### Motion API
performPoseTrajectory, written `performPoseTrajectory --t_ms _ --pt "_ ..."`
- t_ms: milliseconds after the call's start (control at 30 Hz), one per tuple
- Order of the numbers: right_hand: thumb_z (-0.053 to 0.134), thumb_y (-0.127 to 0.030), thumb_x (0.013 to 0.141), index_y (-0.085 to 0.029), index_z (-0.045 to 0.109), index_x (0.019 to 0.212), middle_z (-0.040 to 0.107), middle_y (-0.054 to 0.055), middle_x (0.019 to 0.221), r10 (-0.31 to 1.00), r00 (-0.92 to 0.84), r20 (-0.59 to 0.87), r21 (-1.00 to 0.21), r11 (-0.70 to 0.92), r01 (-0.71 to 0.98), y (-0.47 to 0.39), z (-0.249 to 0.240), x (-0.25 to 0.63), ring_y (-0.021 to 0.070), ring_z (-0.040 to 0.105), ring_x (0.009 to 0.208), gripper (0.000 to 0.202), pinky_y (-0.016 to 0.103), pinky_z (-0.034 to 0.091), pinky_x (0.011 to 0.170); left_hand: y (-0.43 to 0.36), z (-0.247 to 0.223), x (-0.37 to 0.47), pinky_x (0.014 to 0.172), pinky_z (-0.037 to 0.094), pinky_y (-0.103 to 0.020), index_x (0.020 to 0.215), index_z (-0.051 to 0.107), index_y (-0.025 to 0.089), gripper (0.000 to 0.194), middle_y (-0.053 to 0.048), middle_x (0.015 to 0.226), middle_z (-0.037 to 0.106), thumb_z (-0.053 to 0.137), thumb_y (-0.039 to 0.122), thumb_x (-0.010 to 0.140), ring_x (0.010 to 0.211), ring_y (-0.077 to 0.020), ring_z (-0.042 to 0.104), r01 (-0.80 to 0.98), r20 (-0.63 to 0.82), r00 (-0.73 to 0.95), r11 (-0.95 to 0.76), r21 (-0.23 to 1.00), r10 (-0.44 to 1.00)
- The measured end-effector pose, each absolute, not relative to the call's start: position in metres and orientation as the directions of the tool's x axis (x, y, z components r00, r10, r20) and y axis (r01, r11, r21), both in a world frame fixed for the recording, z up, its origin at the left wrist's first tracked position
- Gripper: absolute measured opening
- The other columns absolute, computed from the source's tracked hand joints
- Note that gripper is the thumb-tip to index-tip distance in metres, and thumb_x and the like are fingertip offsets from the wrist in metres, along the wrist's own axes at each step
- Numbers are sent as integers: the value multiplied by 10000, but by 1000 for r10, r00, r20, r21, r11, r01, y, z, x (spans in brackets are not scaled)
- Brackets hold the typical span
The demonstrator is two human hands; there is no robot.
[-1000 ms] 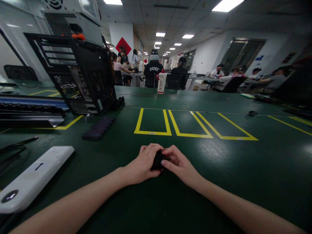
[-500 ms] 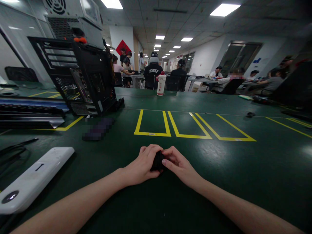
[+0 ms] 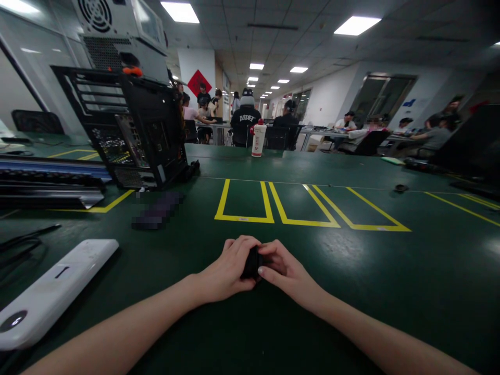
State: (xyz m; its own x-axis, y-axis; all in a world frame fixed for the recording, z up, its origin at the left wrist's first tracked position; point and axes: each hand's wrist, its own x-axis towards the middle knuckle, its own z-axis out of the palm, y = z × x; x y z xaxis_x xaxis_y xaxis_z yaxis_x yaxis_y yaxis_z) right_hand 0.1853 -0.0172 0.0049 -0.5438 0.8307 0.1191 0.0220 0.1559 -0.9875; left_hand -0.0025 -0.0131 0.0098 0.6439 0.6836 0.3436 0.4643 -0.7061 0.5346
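Observation:
Between my two hands is a small black object [image 3: 251, 263], low over the green table near its middle. Its kind is hard to make out, since fingers cover much of it. My left hand [image 3: 231, 265] is wrapped round its left side, fingers over the top and thumb below. On the right side, the thumb and bent fingers of my right hand [image 3: 285, 271] pinch its edge. The far side of the object is hidden.
Yellow tape outlines [image 3: 244, 219] mark the green table [image 3: 390, 286] ahead. A black computer case [image 3: 148, 130] stands at left, near a blurred dark item [image 3: 158, 211] and a long white device [image 3: 58, 291]. Farther back stands a white bottle [image 3: 258, 139]. People sit beyond.
The whole view has shifted slightly, so things appear a little lower. Both hands keep their hold on the black object, with only a slight shift of the right thumb.

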Motion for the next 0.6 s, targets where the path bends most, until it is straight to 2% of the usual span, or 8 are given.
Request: performPoseTrajectory --t_ms 100,333,433,600 --pt "551 -252 804 -215 456 918 512 11 979 848 -525 66 -996 90 21 -16 5 184 154 559 906 153 327 499 765 -13 10 -2 910 331 -388 1215 276 237 601 -73 1178 432 617 150 728 1083 -233 422 472 337 646 -706 528 685" --pt "562 -243 792 -217 416 1077 486 50 1091 880 -474 14 -991 74 110 -18 9 183 178 521 994 321 354 477 827 -13 11 -2 895 343 -413 1222 268 247 599 -80 1185 427 611 170 737 1072 -245 432 478 304 655 -691 542 692" --pt "554 -240 796 -206 444 1015 503 44 1052 859 -511 5 -991 72 111 -18 10 184 178 529 986 247 363 474 830 -13 11 -1 884 348 -402 1201 283 243 598 -71 1146 442 622 146 717 1044 -237 443 488 333 628 -689 536 703" --pt "597 -208 769 -216 445 962 527 9 980 830 -554 69 -996 90 11 -17 5 185 148 553 944 246 344 463 852 -16 18 -2 880 355 -400 1194 283 247 562 -72 1141 440 598 137 742 1038 -236 453 489 283 662 -686 539 694"
